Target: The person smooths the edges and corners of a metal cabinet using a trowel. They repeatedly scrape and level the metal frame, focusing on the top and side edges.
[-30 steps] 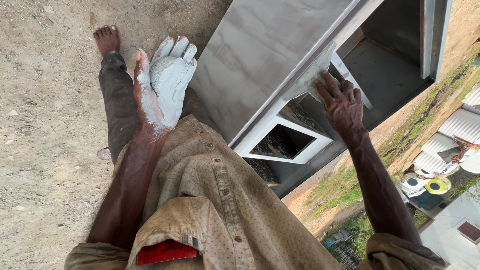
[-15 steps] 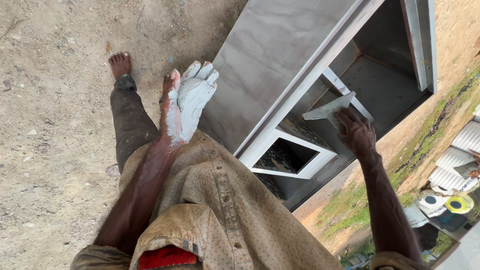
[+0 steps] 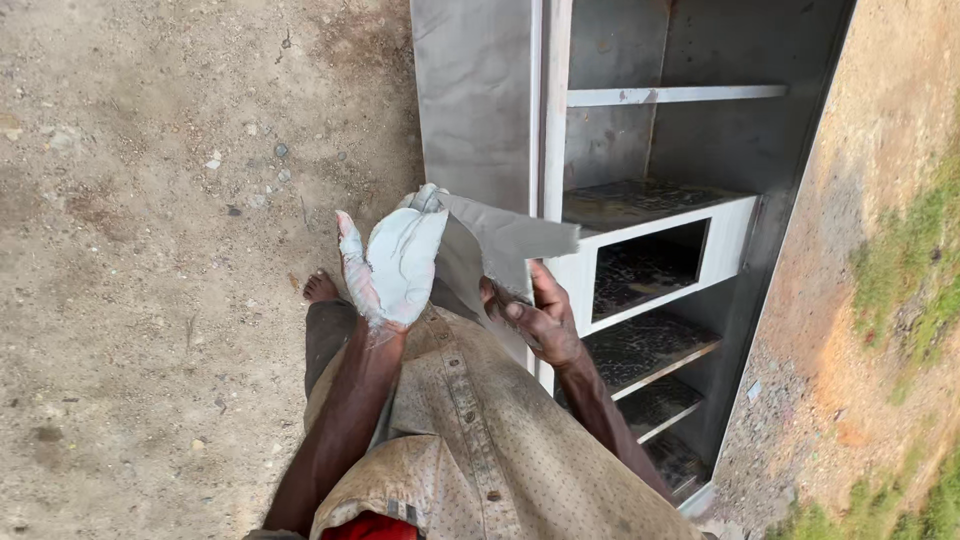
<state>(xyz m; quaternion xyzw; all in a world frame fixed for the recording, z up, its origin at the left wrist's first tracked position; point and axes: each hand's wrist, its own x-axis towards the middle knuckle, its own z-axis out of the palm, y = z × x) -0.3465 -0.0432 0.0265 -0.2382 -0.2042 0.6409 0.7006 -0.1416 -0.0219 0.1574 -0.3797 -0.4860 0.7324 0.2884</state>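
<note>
My left hand point(image 3: 395, 265) is raised palm-up in front of my chest, coated with and carrying a lump of pale grey-white putty point(image 3: 405, 250). My right hand point(image 3: 535, 318) grips a flat metal scraper blade point(image 3: 510, 240). The blade's far end touches the putty on my left palm. Both hands hover just left of a tall grey metal cabinet point(image 3: 480, 90), which has a white-framed compartment point(image 3: 730, 235).
The cabinet stands open on the right, with dark speckled shelves point(image 3: 650, 345) and a pale crossbar point(image 3: 670, 95). Bare dirt ground point(image 3: 150, 250) with small stones spreads to the left. My bare foot point(image 3: 320, 288) rests on it. Sandy ground and grass point(image 3: 920, 300) lie at the far right.
My right hand has left the cabinet's white frame and brought the scraper across to my left palm. My left hand has moved rightward toward the cabinet edge.
</note>
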